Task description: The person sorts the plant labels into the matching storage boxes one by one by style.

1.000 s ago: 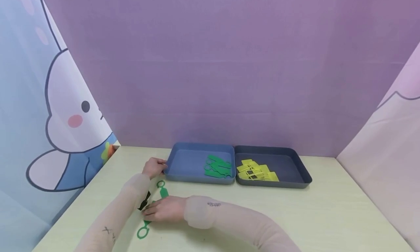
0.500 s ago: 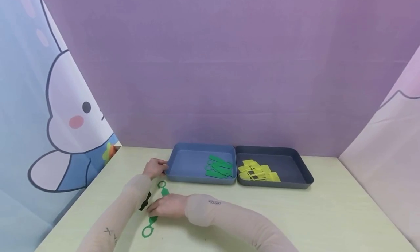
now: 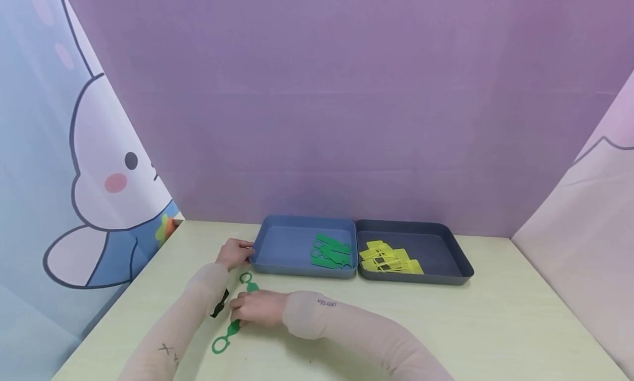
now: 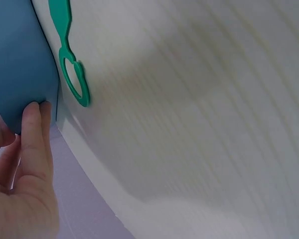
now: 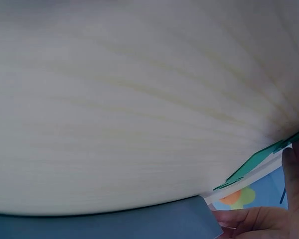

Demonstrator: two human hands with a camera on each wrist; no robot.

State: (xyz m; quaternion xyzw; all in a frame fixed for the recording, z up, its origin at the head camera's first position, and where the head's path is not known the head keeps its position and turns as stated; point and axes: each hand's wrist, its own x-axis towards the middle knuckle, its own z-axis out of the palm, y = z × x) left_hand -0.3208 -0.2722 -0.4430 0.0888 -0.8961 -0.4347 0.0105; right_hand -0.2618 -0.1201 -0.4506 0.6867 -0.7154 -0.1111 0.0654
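Note:
My left hand (image 3: 234,253) holds the near-left end of a blue tray (image 3: 284,243). In the left wrist view its fingers (image 4: 34,139) lie against the tray's outer wall, with the thumb at the rim. On the table in front of the tray my right hand (image 3: 260,308) has curled fingers on a flat green tag with a ring end (image 3: 220,344); the hand covers the tag's middle. Another green ring-ended tag (image 3: 252,287) shows just beyond that hand, partly covered. Several green tags (image 3: 331,252) lie inside the blue tray.
A dark grey tray (image 3: 436,249) stands against the blue tray's right side, with several yellow tags (image 3: 388,257) in it. A small black piece (image 3: 220,305) lies beside the left sleeve, partly hidden. A purple curtain (image 3: 337,111) rises behind the table (image 3: 495,315).
The right hand has shifted a little right and away from me, its fingers now more curled. The nearer green tag has moved slightly with it. The left hand keeps its place at the tray.

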